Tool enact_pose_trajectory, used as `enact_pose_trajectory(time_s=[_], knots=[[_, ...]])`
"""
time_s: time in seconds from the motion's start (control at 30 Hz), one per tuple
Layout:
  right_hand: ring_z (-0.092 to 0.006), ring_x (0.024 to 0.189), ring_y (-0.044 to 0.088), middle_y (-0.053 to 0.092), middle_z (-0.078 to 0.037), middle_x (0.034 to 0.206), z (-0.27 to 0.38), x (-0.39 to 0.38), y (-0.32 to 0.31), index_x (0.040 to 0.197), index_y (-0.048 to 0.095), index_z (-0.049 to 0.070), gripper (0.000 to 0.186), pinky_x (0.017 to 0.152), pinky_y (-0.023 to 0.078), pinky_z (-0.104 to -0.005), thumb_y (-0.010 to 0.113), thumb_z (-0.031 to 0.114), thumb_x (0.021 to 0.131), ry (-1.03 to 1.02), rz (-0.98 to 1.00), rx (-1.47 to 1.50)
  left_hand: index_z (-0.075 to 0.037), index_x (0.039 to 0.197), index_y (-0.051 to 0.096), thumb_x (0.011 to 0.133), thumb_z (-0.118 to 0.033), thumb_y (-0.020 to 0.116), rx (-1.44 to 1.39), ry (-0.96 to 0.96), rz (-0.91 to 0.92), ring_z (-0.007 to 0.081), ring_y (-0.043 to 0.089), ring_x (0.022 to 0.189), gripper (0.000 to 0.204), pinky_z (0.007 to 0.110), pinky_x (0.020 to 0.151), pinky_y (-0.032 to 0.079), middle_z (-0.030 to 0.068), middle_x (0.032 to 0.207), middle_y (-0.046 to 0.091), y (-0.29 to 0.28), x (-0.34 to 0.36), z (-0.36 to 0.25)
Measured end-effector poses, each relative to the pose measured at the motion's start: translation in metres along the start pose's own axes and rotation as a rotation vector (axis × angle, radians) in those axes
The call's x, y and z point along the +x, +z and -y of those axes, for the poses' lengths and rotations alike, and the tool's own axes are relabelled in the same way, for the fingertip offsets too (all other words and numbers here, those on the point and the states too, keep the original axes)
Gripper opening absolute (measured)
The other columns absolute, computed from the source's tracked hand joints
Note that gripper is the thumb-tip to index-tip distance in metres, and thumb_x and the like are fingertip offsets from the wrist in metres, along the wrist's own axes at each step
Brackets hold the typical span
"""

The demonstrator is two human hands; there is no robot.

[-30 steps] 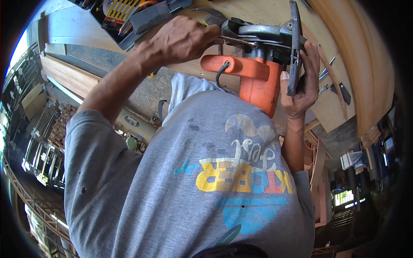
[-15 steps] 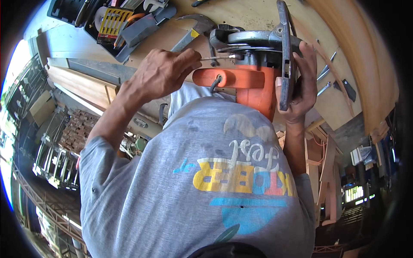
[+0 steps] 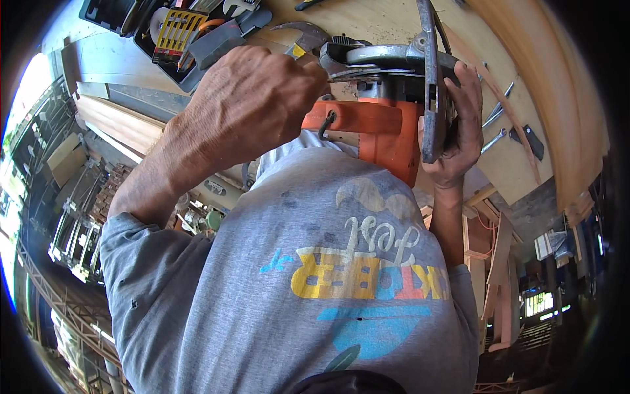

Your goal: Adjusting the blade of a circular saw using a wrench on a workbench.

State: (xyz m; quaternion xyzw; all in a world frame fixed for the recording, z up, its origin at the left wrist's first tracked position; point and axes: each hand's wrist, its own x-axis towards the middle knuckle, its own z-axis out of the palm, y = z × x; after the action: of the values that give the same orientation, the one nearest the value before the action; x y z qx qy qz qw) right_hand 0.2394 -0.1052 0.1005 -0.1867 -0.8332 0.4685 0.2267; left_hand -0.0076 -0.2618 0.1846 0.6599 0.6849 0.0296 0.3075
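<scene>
An orange and black circular saw (image 3: 384,154) rests tipped against my lap, its metal base plate (image 3: 431,125) upright on the right and its round guard (image 3: 380,56) at the top. My right hand (image 3: 459,125) grips the base plate, thumb and fingers around it. My left hand (image 3: 256,98) is closed on a slim metal tool (image 3: 341,78), likely a wrench, that reaches into the blade area; much of the tool is hidden by hand and saw. A black cord (image 3: 329,125) comes out of the orange handle. A hammer (image 3: 302,33) lies just behind the left hand.
A plywood worktop (image 3: 367,16) spans the top, with an open toolbox (image 3: 138,39) holding assorted tools at upper left. Loose wrenches (image 3: 495,105) and a black piece (image 3: 528,141) lie at right beside a curved wooden panel (image 3: 561,111). Boards (image 3: 118,118) lie at left; wood offcuts (image 3: 495,262) stand lower right.
My left hand moved down and left with the slim tool, then back up and right, now looming larger over the saw handle. The saw and my right hand shifted slightly left.
</scene>
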Motion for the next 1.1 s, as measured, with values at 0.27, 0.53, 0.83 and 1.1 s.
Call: enact_pose_trajectory(time_s=[0.27, 0.53, 0.83, 1.1], knots=[[-0.0352, 0.144, 0.044, 0.054, -0.015, 0.15, -0.003, -0.004, 0.0, 0.137, 0.061, 0.007, 0.056, 0.123, 0.03, -0.0554, 0.069, 0.025, 0.084, 0.008, -0.004, 0.006, -0.007, 0.084, 0.068, 0.091, -0.012, 0.066, 0.127, -0.01, 0.081, 0.0176, 0.063, 0.055, 0.009, 0.03, 0.053, 0.051, 0.0079, 0.076, 0.067, -0.005, 0.005, -0.012], [-0.0351, 0.145, 0.043, 0.054, -0.015, 0.151, 0.002, -0.008, 0.007, 0.139, 0.06, 0.008, 0.056, 0.122, 0.03, -0.0561, 0.068, 0.02, 0.085, 0.023, -0.009, -0.022, -0.007, 0.091, 0.064, 0.092, -0.013, 0.065, -0.047, -0.048, 0.042, 0.0177, 0.059, 0.05, 0.006, 0.031, 0.047, 0.044, 0.0056, 0.071, 0.065, 0.04, -0.011, 0.015], [-0.0371, 0.145, 0.042, 0.051, -0.018, 0.152, 0.002, -0.003, 0.006, 0.139, 0.059, 0.007, 0.058, 0.121, 0.031, -0.055, 0.064, 0.012, 0.081, 0.017, 0.012, -0.031, -0.012, 0.102, 0.062, 0.093, -0.018, 0.069, -0.278, 0.131, -0.301, 0.0202, 0.057, 0.047, 0.013, 0.034, 0.043, 0.039, 0.0052, 0.067, 0.064, 0.122, -0.004, 0.057], [-0.0373, 0.144, 0.043, 0.051, -0.019, 0.152, 0.009, 0.006, -0.002, 0.137, 0.059, 0.004, 0.058, 0.121, 0.031, -0.0542, 0.063, 0.007, 0.079, 0.024, 0.013, -0.021, -0.008, 0.099, 0.064, 0.094, -0.014, 0.069, -0.406, 0.134, -0.237, 0.0209, 0.062, 0.054, 0.01, 0.035, 0.048, 0.043, 0.0068, 0.07, 0.064, 0.118, -0.007, 0.07]])
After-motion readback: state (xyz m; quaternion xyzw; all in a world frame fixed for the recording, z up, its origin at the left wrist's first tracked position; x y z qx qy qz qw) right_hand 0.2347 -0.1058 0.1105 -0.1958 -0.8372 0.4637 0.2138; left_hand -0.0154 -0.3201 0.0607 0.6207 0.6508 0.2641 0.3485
